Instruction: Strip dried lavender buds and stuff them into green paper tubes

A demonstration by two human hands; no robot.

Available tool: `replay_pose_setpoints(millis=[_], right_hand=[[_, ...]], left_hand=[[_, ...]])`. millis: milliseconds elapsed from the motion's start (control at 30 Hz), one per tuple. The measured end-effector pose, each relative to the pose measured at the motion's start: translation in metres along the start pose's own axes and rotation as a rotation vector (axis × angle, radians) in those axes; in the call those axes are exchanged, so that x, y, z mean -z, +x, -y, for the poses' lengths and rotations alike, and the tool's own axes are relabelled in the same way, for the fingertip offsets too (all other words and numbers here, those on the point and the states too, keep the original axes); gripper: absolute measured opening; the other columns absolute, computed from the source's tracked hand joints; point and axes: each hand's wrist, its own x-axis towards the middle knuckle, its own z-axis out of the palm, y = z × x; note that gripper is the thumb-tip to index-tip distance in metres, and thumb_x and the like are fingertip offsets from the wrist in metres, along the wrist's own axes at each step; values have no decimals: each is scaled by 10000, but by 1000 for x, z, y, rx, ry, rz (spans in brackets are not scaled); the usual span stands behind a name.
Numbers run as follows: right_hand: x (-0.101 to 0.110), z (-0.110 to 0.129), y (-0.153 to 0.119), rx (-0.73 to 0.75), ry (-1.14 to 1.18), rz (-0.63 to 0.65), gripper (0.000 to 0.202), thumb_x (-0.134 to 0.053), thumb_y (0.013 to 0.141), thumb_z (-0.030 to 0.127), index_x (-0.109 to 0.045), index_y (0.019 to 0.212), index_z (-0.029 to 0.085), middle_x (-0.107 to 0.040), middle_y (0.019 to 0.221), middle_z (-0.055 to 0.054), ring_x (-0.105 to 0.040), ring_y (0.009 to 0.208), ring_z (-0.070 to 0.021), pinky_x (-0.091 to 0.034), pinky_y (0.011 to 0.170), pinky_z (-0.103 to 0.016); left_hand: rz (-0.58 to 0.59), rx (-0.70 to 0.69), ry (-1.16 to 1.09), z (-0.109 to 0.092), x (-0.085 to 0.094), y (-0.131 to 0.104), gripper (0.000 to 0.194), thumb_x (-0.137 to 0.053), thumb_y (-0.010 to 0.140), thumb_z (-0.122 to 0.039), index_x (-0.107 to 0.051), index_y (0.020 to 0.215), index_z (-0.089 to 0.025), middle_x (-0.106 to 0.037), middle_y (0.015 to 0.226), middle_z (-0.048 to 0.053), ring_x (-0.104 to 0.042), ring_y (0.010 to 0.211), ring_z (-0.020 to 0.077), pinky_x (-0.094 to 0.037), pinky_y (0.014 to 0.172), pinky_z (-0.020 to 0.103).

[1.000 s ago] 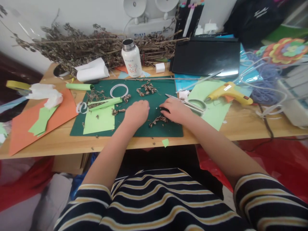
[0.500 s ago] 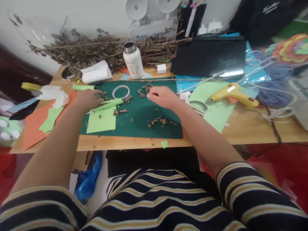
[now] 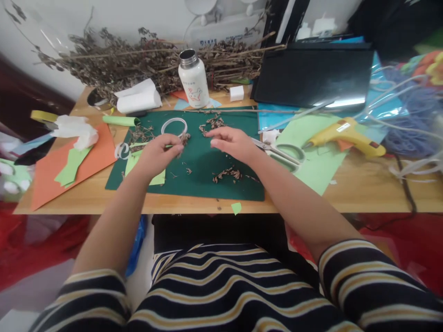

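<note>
Brown dried leaves (image 3: 215,121) lie heaped near the far edge of the green cutting mat (image 3: 204,184), long axis left to right, beside the loosely spread right hand (image 3: 235,144). Mid-mat, a small brown leaf clump (image 3: 186,138) slants toward that edge at the left hand (image 3: 157,154), fingers curled, grip unclear.

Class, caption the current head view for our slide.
Left hand and right hand over a green mat strewn with dried plant bits, scissors and a yellow glue gun at right.
</note>
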Motion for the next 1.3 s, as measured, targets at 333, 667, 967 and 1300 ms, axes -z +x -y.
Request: replay_pose_setpoints(millis=[333,667,967,1300], right_hand=[[12,-1,7,-155,468,-255,107,-581,742,245,-520,739,157,-481,585,63,-370,462,-19,-275,424,-165],[21,-1,7,-274,720,-393,76,-523,752,229,-499,717,166,-471,555,72,-403,434,-21,-245,394,-159],[10,1,2,-173,601,-268,171,-627,684,285,-541,771,166,-518,591,69,-402,457,-16,-275,427,-170],[7,6,0,-127,464,-165,108,-603,676,225,-568,759,166,-536,669,43,-422,554,-44,-343,514,-199]], left_hand=[[225,113,-939,-31,-65,50,276,-736,578,-327,-547,654,-139,-533,496,-33,-486,424,61,-420,437,186],[26,138,-1069,-21,-65,44,293,-730,580,-326,-534,716,-156,-495,465,-66,-404,355,37,-293,344,156],[37,28,-952,-22,-74,38,361,-723,619,-341,-591,903,-162,-481,489,-75,-421,400,35,-320,381,160],[-59,67,-696,-30,-67,31,164,-638,699,-310,-571,684,-161,-505,502,-50,-402,418,44,-331,425,184]])
